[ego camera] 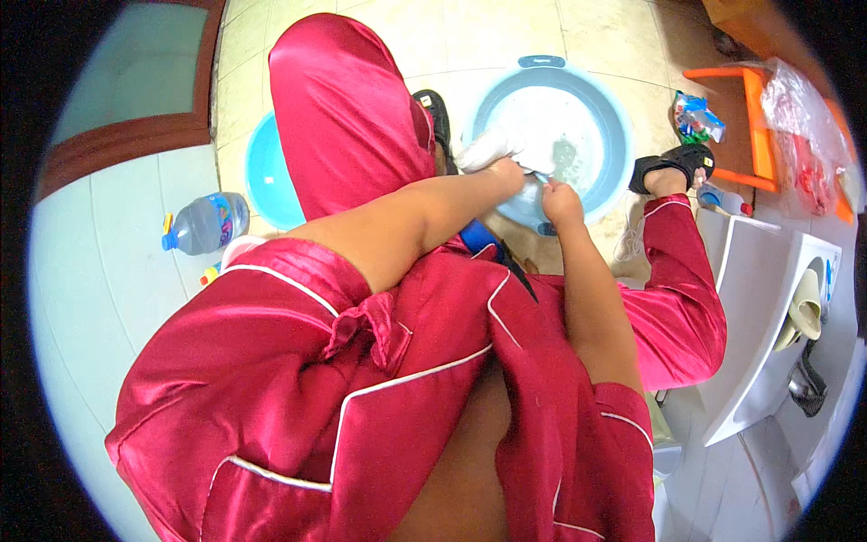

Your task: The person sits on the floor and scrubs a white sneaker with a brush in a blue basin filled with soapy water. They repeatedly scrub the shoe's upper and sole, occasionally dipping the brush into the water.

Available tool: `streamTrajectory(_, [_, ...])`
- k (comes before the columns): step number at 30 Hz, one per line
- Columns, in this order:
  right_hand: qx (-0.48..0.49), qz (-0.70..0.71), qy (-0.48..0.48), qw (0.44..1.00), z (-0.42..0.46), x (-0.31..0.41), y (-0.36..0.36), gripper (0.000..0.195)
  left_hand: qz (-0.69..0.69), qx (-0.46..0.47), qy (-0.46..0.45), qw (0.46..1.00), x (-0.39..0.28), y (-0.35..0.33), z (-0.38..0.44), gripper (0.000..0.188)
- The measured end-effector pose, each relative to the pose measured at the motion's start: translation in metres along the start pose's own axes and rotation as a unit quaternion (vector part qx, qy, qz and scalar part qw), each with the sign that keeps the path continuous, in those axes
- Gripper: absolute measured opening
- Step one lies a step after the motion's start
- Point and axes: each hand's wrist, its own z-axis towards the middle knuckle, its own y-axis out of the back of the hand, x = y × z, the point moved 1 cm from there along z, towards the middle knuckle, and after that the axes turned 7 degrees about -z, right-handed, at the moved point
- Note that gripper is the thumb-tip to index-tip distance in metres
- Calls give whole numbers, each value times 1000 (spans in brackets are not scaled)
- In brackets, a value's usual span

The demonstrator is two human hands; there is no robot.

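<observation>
Over the near left part of a light-blue plastic basin (620, 142), my left hand (508, 175) is closed on a white item (482, 150), possibly a shoe. Its far part rests near the left rim. Close beside it, my right hand (562, 202) grips a thin light-blue handle (541, 177), perhaps of a brush; its far end is hidden against the white item. Whitish suds and water (565, 159) show in the basin.
A brighter blue basin (267, 176) stands left, partly behind my knee, near a large water bottle (215, 222). To the right are a crumpled packet (698, 118), an orange stool (757, 129) with plastic bags (806, 135), a white bottle (723, 200) and white cords (630, 240).
</observation>
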Motion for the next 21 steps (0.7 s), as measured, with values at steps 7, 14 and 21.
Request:
streamTrajectory(7, [10, 339, -108, 934, -46, 2, 13, 36, -40, -28, 57, 997, 19, 21, -5, 21])
streamTrajectory(14, [13, -103, -52, 993, -26, 11, 52, 37, -62, -33, 42, 997, 7, 17, -10, 22])
streamTrajectory(21, [-23, 135, -93, 986, -30, 11, 4, 36, -135, -55, 86, 986, 14, 27, -10, 21])
